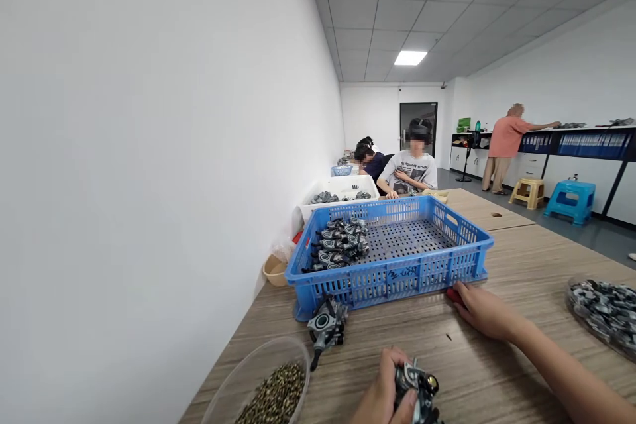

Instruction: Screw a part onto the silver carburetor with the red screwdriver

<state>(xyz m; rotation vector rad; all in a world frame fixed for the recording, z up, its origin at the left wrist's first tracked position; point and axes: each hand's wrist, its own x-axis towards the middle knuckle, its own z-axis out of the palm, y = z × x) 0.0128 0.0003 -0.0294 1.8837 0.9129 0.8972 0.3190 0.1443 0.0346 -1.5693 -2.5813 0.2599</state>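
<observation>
In the head view, a carburetor (416,389) is grasped in the fingers of the left hand (385,387), on the near side of the blue crate (392,273). By the fingers of the right hand (481,310), a red object (452,295) is gripped just beside the crate's near wall, toward its right end; its full shape is hidden. More carburetors (342,242) are gathered inside the crate's left part. Another unit (326,323) is laid on the bench (477,377) before the crate's near left corner. Brass-coloured screws (278,394) are held in a clear bowl (221,392), nearer than the crate and to its left.
</observation>
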